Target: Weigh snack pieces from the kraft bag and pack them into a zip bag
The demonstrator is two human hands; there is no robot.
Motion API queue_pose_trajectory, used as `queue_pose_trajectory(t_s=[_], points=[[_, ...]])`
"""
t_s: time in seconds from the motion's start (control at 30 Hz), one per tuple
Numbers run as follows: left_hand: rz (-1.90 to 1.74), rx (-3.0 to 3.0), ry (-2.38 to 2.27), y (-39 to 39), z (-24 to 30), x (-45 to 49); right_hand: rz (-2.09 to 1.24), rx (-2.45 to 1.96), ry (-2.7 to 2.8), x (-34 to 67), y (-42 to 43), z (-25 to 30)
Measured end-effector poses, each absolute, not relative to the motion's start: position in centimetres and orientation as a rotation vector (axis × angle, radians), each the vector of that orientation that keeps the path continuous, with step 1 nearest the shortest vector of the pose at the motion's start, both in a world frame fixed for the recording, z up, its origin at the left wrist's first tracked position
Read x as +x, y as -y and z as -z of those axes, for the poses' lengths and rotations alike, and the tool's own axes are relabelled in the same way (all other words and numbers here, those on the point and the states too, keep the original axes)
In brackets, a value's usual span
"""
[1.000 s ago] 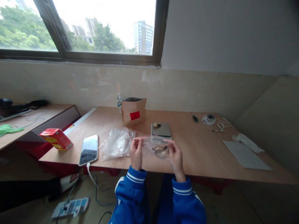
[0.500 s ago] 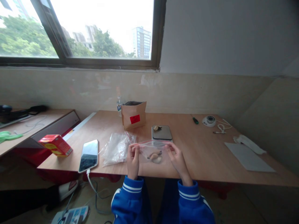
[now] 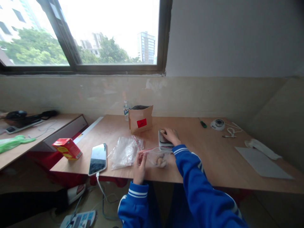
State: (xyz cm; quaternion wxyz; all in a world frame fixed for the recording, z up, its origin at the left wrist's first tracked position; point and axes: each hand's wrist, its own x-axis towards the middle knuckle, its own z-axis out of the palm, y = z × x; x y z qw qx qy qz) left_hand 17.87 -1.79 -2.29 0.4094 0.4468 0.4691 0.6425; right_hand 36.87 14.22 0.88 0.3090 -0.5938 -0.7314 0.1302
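Note:
My left hand (image 3: 139,164) pinches the upper left corner of a clear zip-lock bag (image 3: 152,158) with a red seal line. Several tan and pale pieces that look like dried mushrooms (image 3: 160,161) lie inside it. My right hand (image 3: 170,135) reaches over a flat kitchen scale (image 3: 163,140), its fingertips closed around a pale brown piece (image 3: 162,131), apparently another dried mushroom. That piece is mostly covered by the fingers. Left of the held bag lies a heap of clear plastic bags (image 3: 124,152).
Behind the bags stands a brown paper pouch (image 3: 142,118) beside a bottle (image 3: 126,109). A phone (image 3: 98,158) and a red box (image 3: 67,148) sit on the left. To the right are a screwdriver (image 3: 203,124), a dome camera (image 3: 218,124) and a white sheet (image 3: 262,163).
My right hand has let go of the zip-lock bag's right side and moved forward to the piece on the scale. My left hand still holds the bag, whose right side now sags.

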Motion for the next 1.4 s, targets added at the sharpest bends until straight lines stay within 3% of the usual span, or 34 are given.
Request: queue_pose_trajectory(t_s=[0.13, 0.3, 0.53, 0.93, 1.13, 1.4], points=[[-1.625, 1.097, -1.171, 1.6, 2.7, 17.5, -0.353, -1.539, 1.810, 37.7, -13.1, -0.4], [-1.641, 1.039, -1.141, 1.2, 3.7, 17.4, -0.737, -1.089, 1.375, 37.2, -9.0, -2.4], [-1.661, 0.979, -1.074, 1.2, 4.2, 17.6, -0.690, -1.050, 1.845, 36.4, -3.5, -5.3], [-1.728, 0.628, -0.911, 1.5, 3.6, 18.2, -1.109, -1.002, 1.296, 36.9, 0.5, 0.7], [-1.732, 0.689, -0.924, 2.0, 2.8, 19.0, -1.109, -0.942, 1.169, 35.4, 1.1, 0.8], [-1.662, 1.224, -1.070, 3.5, 1.2, 21.7, -0.782, -1.064, 1.093, 32.7, 2.9, -0.8]])
